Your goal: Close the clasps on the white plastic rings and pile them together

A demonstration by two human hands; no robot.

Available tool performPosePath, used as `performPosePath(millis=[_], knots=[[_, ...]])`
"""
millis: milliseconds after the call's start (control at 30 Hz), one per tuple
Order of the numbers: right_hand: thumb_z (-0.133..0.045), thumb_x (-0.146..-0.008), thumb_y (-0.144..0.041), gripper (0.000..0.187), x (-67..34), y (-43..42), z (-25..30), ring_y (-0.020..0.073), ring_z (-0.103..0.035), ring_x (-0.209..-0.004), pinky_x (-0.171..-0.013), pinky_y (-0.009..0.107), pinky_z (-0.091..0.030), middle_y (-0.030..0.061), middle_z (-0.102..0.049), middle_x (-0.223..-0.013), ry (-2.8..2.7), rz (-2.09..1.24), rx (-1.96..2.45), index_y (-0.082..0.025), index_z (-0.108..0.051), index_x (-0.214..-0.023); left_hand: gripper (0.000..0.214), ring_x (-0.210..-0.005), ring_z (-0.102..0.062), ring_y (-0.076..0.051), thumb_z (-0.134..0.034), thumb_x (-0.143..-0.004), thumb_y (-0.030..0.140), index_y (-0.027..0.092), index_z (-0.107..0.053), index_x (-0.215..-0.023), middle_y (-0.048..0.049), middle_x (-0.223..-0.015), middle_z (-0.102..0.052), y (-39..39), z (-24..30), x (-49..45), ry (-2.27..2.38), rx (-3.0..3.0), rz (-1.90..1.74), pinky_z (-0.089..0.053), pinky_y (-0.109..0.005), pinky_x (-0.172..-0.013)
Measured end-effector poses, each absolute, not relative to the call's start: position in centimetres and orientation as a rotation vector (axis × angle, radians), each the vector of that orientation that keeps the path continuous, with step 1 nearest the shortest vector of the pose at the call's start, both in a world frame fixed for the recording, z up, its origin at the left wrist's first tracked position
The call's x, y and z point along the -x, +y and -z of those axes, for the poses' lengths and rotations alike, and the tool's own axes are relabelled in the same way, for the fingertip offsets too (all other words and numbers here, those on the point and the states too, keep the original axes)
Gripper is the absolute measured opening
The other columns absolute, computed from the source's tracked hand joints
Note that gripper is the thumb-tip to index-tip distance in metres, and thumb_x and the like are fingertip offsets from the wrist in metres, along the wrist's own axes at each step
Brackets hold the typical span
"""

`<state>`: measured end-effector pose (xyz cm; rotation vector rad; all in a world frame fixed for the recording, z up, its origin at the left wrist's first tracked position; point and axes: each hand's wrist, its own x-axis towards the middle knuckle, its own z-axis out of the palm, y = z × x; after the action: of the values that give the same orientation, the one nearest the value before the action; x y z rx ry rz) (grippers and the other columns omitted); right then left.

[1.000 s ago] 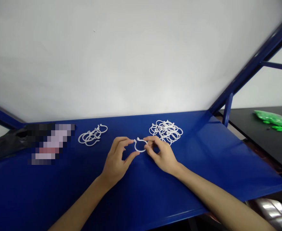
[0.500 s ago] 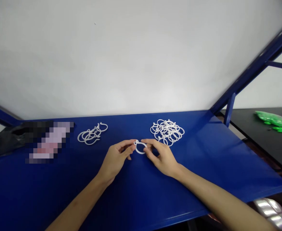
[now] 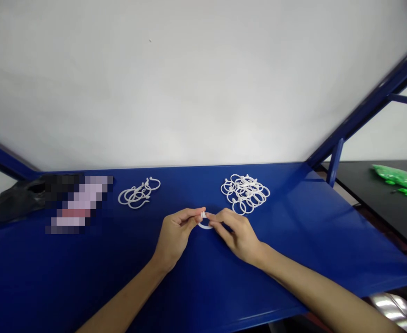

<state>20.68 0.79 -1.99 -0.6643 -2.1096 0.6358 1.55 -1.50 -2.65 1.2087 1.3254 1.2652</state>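
A white plastic curtain ring is held between my two hands just above the blue tabletop. My left hand pinches its knobbed end between thumb and fingers. On the ring's other side, the thumb and index finger of my right hand are closed on it, fingertips close to the left ones. Fingers cover much of the ring, so I cannot tell whether its ends are joined. Beyond my left hand lie several similar rings, some with a visible gap. A larger heap of rings lies beyond my right hand.
A black plastic bag and a pixelated pinkish item lie at the left of the blue table. Blue metal braces rise at both sides. On a black surface at right sits a bag of green pieces.
My hands have drawn closer together around the ring, and the right fingertips have moved to its knobbed end. Less of the ring shows now. The whole view has shifted slightly.
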Motion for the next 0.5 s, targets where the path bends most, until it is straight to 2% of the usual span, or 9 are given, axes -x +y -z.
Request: performPosePath(millis=[233, 500], knots=[[-0.045, -0.105, -0.020, 0.022, -20.95, 0.54, 1.98, 0.0169, -0.059, -0.073, -0.068, 0.030, -0.050, 0.0057, -0.066, -0.085, -2.231, -0.530, 0.660, -0.020, -0.064, -0.115, 0.018, -0.084, -0.071, -0.018, -0.067, -0.086, 0.037, 0.026, -0.080, -0.089, -0.0031, -0.091, -0.077, -1.86, 2.88, -1.44, 1.351, -1.451, -1.338, -0.058, -0.034, -0.085], [-0.041, -0.106, -0.019, 0.023, -20.96, 0.62, 2.03, 0.0162, -0.057, -0.071, -0.068, 0.028, -0.048, 0.0056, -0.065, -0.082, -2.296, -0.439, 0.714, -0.019, -0.064, -0.108, 0.019, -0.077, -0.068, -0.016, -0.066, -0.088, 0.035, 0.026, -0.080, -0.098, -0.0022, -0.085, -0.073, -1.72, 3.30, -1.50, 1.373, -1.540, -1.335, -0.056, -0.029, -0.077]])
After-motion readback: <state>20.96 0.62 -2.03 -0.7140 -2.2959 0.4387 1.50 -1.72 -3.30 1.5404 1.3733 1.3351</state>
